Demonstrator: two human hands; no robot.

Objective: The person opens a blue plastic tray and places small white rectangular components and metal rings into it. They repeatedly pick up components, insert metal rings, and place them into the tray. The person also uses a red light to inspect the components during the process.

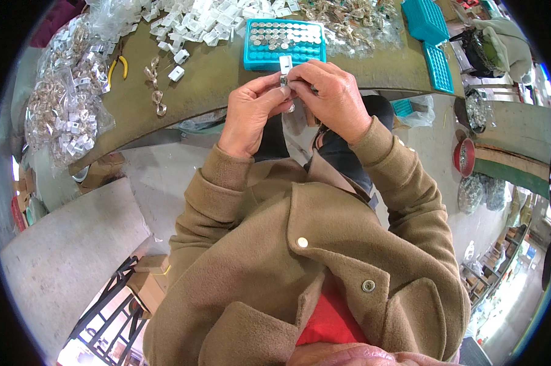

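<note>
In the head view, my left hand (251,113) has its thumb and forefinger pressed together, pinching a small white plastic piece (286,63) that sticks up from between the fingertips. My right hand (333,94) meets it from the right, its fingers curled close to the lower part of that piece; I cannot tell what they pinch. A shiny clear bit (289,108) shows just under my fingertips. Right beyond my grip stands a teal tray (247,52) with rows of silvery round pieces (275,35). Farther off to the left of it spreads a heap of white pieces (205,21); to its right, a heap of brownish clear parts (355,24). Well left of my grip lie clear beads (158,97), then yellow-handled pliers (124,67), then filled plastic bags (68,100).
</note>
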